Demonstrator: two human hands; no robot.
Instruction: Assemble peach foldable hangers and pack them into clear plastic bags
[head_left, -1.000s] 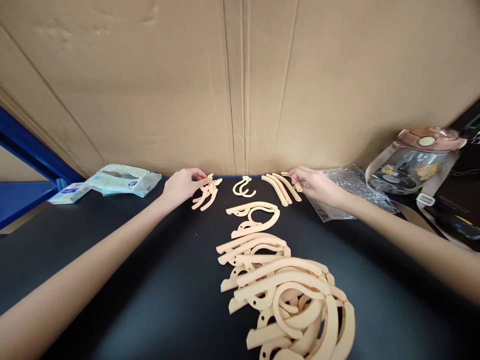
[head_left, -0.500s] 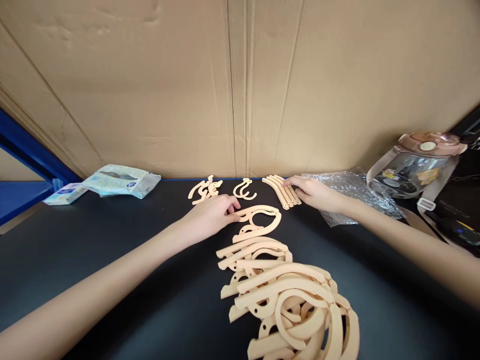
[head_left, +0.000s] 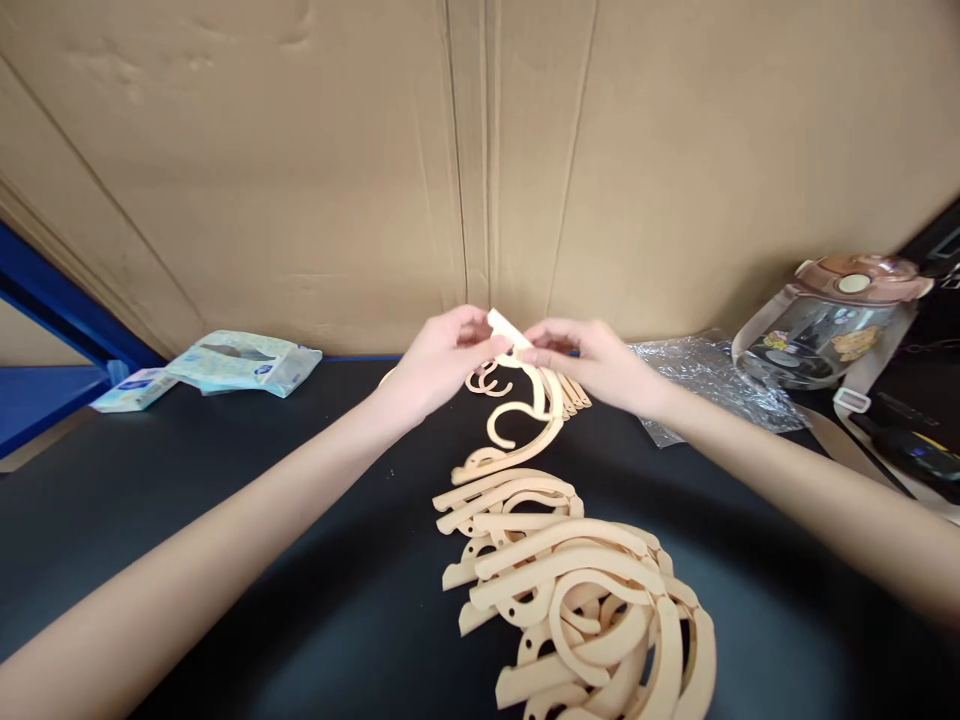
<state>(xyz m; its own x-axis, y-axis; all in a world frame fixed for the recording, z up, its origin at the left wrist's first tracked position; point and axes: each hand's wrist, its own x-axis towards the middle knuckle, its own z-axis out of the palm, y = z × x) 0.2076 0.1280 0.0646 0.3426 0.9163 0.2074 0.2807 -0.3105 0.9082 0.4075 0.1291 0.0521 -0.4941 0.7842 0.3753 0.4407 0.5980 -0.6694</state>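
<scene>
My left hand (head_left: 459,352) and my right hand (head_left: 574,358) meet near the back middle, both pinching a pale beige plastic piece (head_left: 507,328) between them. A curved hanger part with a hook (head_left: 517,408) shows just below my hands; where it joins the held piece is partly hidden. Toward me, folded beige hangers (head_left: 517,495) lie overlapped, leading to a larger pile (head_left: 607,600) at the front. Behind my hands lie loose hooks (head_left: 489,382) and, partly covered by my right hand, slim beige arms (head_left: 576,398).
A blue-white tissue pack (head_left: 244,362) and a small packet (head_left: 135,390) lie at the back left. Crinkled clear plastic (head_left: 712,385) and a strapped clear bottle (head_left: 836,335) are at the right. A cardboard wall (head_left: 337,200) rises behind the black table (head_left: 315,600).
My left hand has risen from the nearest hanger, and my right hand has moved left from the slim arms. Both now hold a piece together, and the upper hanger part has shifted.
</scene>
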